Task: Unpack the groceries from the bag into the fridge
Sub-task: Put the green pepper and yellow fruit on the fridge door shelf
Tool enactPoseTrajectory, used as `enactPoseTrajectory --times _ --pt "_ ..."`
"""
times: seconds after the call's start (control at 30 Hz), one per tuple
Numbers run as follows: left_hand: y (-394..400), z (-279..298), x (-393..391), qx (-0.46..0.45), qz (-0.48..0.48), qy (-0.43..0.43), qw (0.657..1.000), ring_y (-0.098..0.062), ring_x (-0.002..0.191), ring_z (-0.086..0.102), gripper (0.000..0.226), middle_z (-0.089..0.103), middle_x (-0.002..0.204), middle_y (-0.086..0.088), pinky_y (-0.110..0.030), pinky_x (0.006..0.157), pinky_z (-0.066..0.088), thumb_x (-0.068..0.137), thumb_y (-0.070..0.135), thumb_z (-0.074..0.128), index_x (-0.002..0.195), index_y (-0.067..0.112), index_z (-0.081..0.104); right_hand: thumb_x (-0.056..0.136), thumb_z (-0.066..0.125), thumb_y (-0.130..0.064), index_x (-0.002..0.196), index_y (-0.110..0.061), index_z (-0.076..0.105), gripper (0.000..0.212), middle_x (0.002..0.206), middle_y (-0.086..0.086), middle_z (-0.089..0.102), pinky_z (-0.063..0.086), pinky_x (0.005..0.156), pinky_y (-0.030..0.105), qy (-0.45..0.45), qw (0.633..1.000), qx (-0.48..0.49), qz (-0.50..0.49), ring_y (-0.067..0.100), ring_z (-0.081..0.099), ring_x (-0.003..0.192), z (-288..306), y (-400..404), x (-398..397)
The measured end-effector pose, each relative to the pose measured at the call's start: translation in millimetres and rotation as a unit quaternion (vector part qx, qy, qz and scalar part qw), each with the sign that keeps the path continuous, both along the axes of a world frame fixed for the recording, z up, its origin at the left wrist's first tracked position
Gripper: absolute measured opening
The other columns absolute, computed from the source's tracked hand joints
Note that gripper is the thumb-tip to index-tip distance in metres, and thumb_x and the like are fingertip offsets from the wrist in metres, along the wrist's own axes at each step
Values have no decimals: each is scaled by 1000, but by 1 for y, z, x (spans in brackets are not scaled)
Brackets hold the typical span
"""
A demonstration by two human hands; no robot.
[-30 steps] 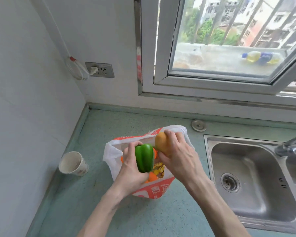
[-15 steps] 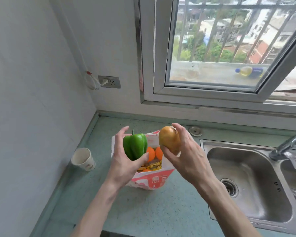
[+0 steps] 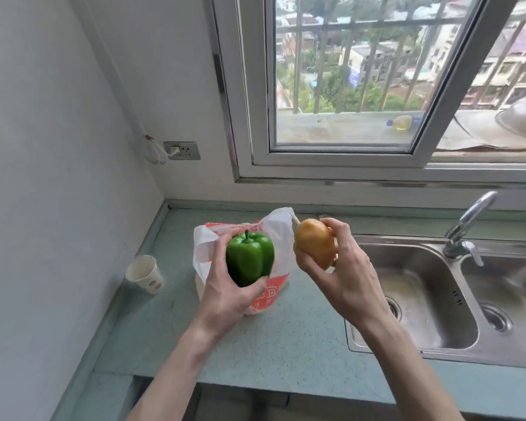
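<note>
Pale green speckled countertop [image 3: 286, 338], running along the wall beneath a window. A white-and-red plastic grocery bag [image 3: 274, 238] stands on it near the back edge. A white paper cup [image 3: 145, 273] rests tilted in the left corner, against the side wall. A stainless double sink [image 3: 438, 299] is set into the counter at right.
</note>
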State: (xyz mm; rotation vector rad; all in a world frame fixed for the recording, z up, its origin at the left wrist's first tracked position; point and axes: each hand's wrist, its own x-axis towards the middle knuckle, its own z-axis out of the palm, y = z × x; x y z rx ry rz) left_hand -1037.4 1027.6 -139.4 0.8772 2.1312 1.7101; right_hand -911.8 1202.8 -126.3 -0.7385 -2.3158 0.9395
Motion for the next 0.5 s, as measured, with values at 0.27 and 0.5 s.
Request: enactPoseTrajectory --times 0.27,0.5 --pt "44 9 16 36 -119 -80 989 -13 112 66 81 62 126 5 -32 91 60 65 24 88 135 44 51 84 76 -59 138 -48 42 65 118 -16 62 60 83 41 48 991 -87 -92 8 69 95 1 9 61" --pt "114 14 56 43 -267 -98 958 -6 100 69 74 64 117 6 -29 78 62 71 37 94 131 40 53 89 71 -57 138 -52 42 58 117 -13 62 61 77 26 87 966 -93 -225 8 71 93 13 11 126"
